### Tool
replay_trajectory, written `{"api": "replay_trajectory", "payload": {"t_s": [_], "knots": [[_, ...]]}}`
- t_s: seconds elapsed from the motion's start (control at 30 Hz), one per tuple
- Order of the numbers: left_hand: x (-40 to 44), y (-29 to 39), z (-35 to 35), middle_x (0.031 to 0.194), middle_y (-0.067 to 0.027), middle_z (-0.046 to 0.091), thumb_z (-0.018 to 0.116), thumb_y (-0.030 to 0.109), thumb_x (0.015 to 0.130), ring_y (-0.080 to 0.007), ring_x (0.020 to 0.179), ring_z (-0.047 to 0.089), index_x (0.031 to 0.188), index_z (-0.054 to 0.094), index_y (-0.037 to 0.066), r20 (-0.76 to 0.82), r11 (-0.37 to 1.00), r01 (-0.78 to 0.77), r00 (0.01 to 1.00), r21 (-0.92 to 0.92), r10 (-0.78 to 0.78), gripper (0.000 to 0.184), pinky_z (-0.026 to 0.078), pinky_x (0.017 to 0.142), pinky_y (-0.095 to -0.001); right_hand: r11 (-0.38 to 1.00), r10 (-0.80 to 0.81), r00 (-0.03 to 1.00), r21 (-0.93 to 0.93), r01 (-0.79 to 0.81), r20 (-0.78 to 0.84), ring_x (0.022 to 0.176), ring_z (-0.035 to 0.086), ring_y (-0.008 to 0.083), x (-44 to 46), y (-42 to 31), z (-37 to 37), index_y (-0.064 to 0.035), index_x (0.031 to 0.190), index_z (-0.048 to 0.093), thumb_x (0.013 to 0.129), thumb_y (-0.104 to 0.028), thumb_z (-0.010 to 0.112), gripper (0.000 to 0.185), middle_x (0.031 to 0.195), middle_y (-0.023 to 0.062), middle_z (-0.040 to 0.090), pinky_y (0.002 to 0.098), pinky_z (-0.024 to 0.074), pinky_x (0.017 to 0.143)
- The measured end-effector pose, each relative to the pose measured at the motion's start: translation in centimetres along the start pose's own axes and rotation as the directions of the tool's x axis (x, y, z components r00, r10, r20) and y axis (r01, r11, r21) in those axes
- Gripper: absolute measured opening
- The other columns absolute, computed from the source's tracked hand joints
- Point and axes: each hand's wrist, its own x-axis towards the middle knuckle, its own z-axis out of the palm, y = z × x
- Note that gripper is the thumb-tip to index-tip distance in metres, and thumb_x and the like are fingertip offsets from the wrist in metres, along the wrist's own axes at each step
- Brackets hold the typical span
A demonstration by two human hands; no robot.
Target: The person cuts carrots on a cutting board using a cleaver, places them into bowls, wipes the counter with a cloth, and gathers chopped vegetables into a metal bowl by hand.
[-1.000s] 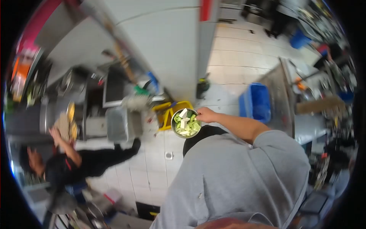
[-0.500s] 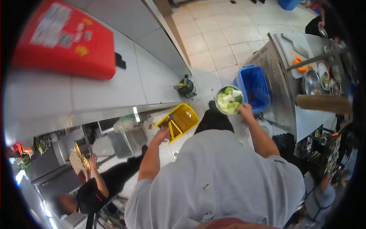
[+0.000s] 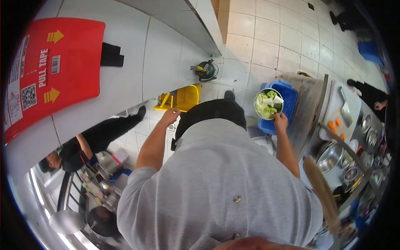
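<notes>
My right hand (image 3: 281, 122) is shut on the near rim of a round metal bowl (image 3: 257, 113). Pale green leafy pieces, darker green florets and white chunks (image 3: 268, 101) fill it. The bowl hangs over the left side of a blue bin (image 3: 290, 95), level enough that the food stays inside. My left hand (image 3: 170, 116) swings at my left side with fingers loosely bent, and I see nothing in it. Beyond that hand stands a yellow bucket (image 3: 192, 96) on the floor, apart from the fingers.
A steel counter (image 3: 306, 135) on the right bears a cutting board (image 3: 353, 100), a cleaver (image 3: 345, 109), orange pieces and several bowls. A tiled ledge (image 3: 164, 50) with a red bag (image 3: 62, 58) runs along my left. A dark green canister (image 3: 206, 71) stands ahead. Other people are at both sides.
I have moved forward: the yellow bucket and the ledge have shifted in view. The bowl in my right hand has gone right, from beside the blue bin to over its edge.
</notes>
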Motion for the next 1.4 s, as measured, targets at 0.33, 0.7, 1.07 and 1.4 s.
{"api": "replay_trajectory", "payload": {"t_s": [0.33,0.7,1.07,1.4], "knots": [[-11.6,15.5,-5.8,0.101,-0.0116,0.078,0.083,0.022,0.095,-0.0179,0.093,0.075,0.124,0.074,0.001,-0.528,0.568,-0.496,0.84,-0.657,0.123,0.037,0.062,0.078,-0.035,0.883,-0.302,0.895,-0.259,0.392,0.329,0.069,0.064,0.0184,4.1,-4.8,8.7,0.0071,0.096,0.074,0.093,-0.017,0.065,0.025,0.078,0.0085,0.072,0.0403,0.052,0.067],[-12.9,6.4,-8.1,0.139,-0.0198,0.074,0.085,0.029,0.091,-0.0306,0.113,0.076,0.15,0.062,-0.001,-0.464,0.723,-0.67,0.701,-0.166,0.542,0.071,0.062,0.097,-0.0434,0.738,-0.144,0.577,-0.302,0.604,0.804,0.063,0.059,0.0212,-4.8,-3.9,32.3,0.0041,0.078,0.065,0.088,-0.019,0.07,0.025,0.067,0.0124,0.064,0.0422,0.0483,0.06],[-22.5,-39.4,-10.0,0.14,-0.0183,0.073,0.083,0.045,0.097,-0.0327,0.112,0.078,0.149,0.066,0.003,-0.111,0.596,-0.069,0.993,-0.8,-0.034,0.068,0.067,0.091,-0.0464,0.481,0.165,0.249,-0.298,0.825,0.954,0.064,0.062,0.0185,-38.0,3.1,61.5,0.0021,0.083,0.066,0.092,-0.017,0.071,0.022,0.072,0.0096,0.066,0.0389,0.0526,0.061],[-31.5,-64.3,-10.3,0.101,-0.0124,0.068,0.068,0.002,0.089,-0.0263,0.088,0.078,0.108,0.06,-0.001,-0.405,-0.064,-0.456,0.84,-0.888,-0.361,0.021,0.071,0.072,-0.0461,0.503,0.547,-0.034,-0.297,0.811,0.836,0.081,0.072,0.016,-61.5,16.1,82.7,-0.0055,0.099,0.071,0.104,-0.02,0.071,0.015,0.092,0.005,0.074,0.0326,0.0587,0.074]]}}
